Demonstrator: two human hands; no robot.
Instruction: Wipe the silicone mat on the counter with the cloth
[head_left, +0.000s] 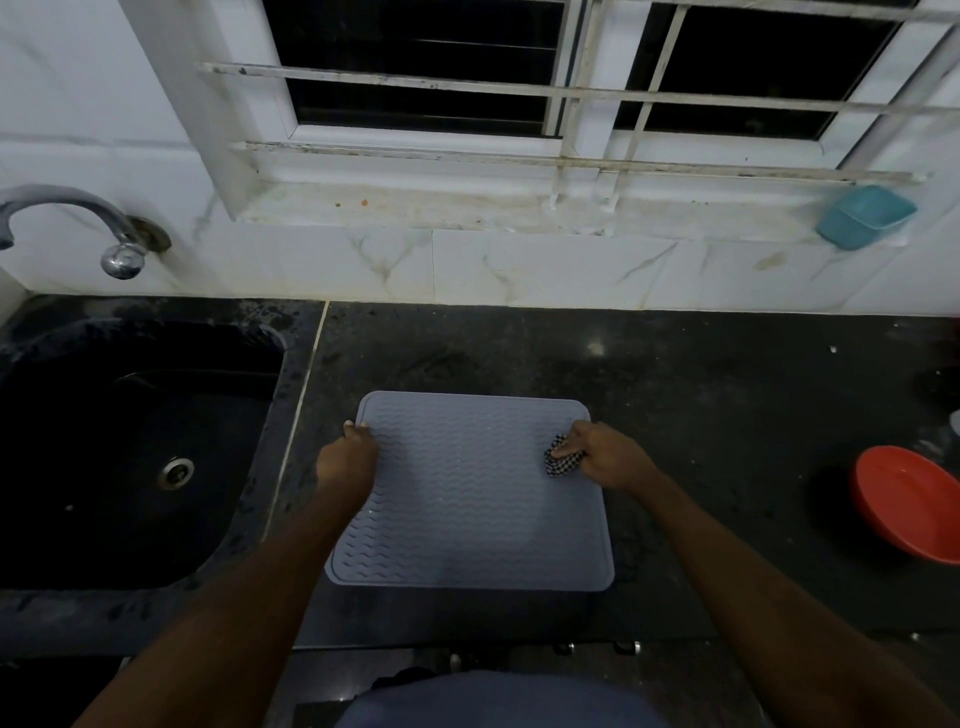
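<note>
Grey silicone mat (470, 493) lies mid-frame on the dark counter (701, 395). Left hand (347, 457) pinches its left edge; right hand (605, 457) clutches the bunched checked cloth (561, 462) at right. Best sweep along the ridges, anchoring firmly.

black sink (130, 441) at left, with a metal drain (176, 473) in its floor. chrome tap (67, 218) fixed to the white tiled wall (519, 270) above it. barred window (519, 88), dark behind the glass; sill (415, 208) stained. blue tub (865, 215) tilted at the sill's right end. red bowl (909, 504) at far right.
</note>
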